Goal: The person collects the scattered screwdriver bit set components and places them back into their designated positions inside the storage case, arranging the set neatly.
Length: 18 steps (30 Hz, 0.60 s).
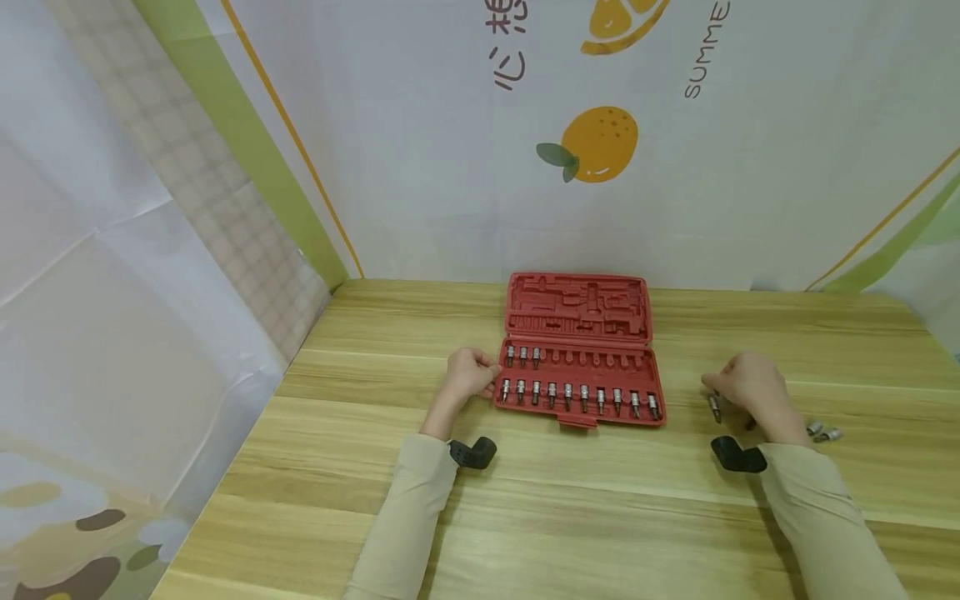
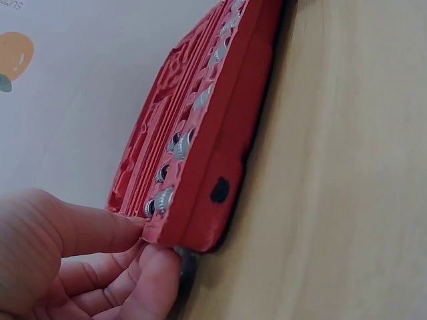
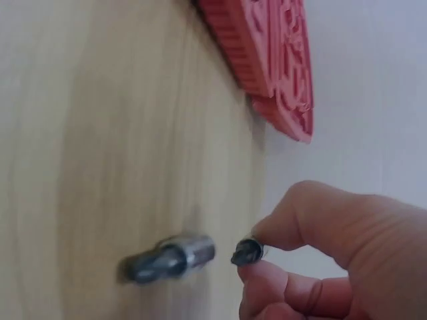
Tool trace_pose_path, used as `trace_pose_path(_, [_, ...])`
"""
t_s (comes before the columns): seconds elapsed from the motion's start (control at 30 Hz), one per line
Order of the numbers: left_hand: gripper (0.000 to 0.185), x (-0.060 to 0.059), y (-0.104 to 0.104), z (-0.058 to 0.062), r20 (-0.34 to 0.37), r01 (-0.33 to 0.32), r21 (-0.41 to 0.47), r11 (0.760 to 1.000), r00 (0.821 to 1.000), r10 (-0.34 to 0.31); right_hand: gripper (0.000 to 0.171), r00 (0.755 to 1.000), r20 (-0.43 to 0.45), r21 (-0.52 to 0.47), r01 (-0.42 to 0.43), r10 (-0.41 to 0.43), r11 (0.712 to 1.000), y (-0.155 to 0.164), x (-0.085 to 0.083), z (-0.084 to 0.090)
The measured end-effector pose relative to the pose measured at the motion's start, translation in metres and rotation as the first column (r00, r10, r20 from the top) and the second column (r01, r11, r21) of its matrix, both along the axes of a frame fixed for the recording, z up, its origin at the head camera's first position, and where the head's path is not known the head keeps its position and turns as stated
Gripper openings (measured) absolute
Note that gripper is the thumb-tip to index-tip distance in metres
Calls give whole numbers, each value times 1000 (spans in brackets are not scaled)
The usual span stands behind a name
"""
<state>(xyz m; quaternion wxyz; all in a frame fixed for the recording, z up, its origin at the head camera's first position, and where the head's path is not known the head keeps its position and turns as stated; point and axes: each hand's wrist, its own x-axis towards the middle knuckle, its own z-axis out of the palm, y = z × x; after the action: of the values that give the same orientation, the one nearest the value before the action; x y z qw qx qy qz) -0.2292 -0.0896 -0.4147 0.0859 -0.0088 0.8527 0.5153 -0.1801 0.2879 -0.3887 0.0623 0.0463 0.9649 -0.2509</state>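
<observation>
An open red tool case (image 1: 577, 367) lies on the table with its lid folded back. Several bit sockets (image 1: 567, 397) fill its lower row, and three stand at the left of the upper row. My left hand (image 1: 471, 373) pinches the case's left edge, its thumb (image 2: 100, 230) on top and fingers curled below. To the right of the case, my right hand (image 1: 753, 392) pinches a bit socket (image 3: 248, 252) between thumb and forefinger, dark tip toward the wrist camera. Another bit socket (image 3: 170, 259) lies on the table close to those fingers.
Two loose bit sockets (image 1: 825, 432) lie beside the right wrist. A black wrist camera (image 1: 474, 452) sits on the left wrist and another (image 1: 738, 455) on the right. A white printed cloth (image 1: 435, 167) hangs behind the wooden table (image 1: 585, 517).
</observation>
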Motion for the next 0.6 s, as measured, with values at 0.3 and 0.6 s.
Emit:
trace_pose_path(0.3, [10, 0, 1, 2, 11, -9, -11, 1000, 1000, 9, 44, 999, -41, -23, -20, 19, 1000, -13, -5, 7])
trace_pose_path(0.6, [10, 0, 1, 2, 13, -10, -4, 1000, 1000, 10, 36, 999, -29, -55, -35, 33, 998, -34, -11, 13])
